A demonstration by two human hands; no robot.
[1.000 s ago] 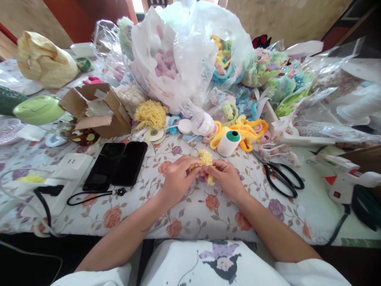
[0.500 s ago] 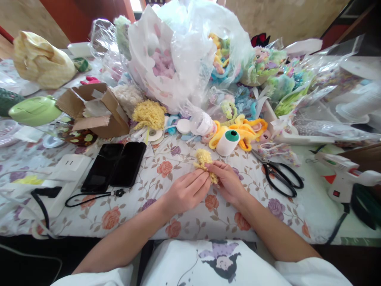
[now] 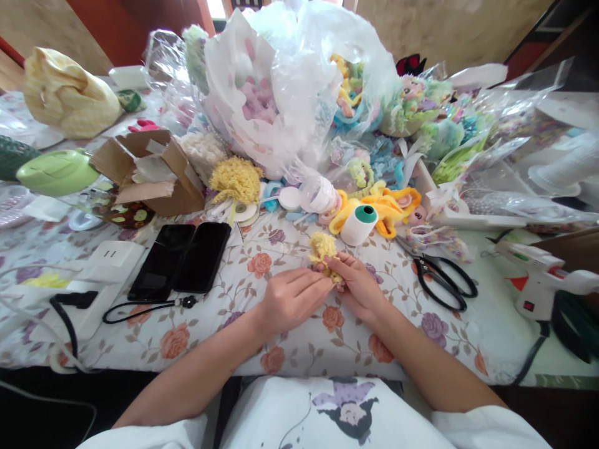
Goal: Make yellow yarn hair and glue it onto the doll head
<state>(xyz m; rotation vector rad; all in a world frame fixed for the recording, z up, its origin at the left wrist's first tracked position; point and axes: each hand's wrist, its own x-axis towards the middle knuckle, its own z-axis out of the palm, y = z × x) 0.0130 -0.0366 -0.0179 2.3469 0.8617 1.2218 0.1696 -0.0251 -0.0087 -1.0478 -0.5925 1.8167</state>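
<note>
The right hand (image 3: 358,284) pinches a fluffy yellow piece (image 3: 322,245); the left hand (image 3: 292,300), fingers bunched, meets it there, grip hidden. Right of both, black-handled scissors (image 3: 425,260) lie on the bench (image 3: 360,343).

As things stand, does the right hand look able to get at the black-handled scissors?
Probably yes: the scissors lie on the tablecloth to the right of the right hand, with nothing covering the handles. It would likely have to release the fuzzy yellow piece first.
</note>
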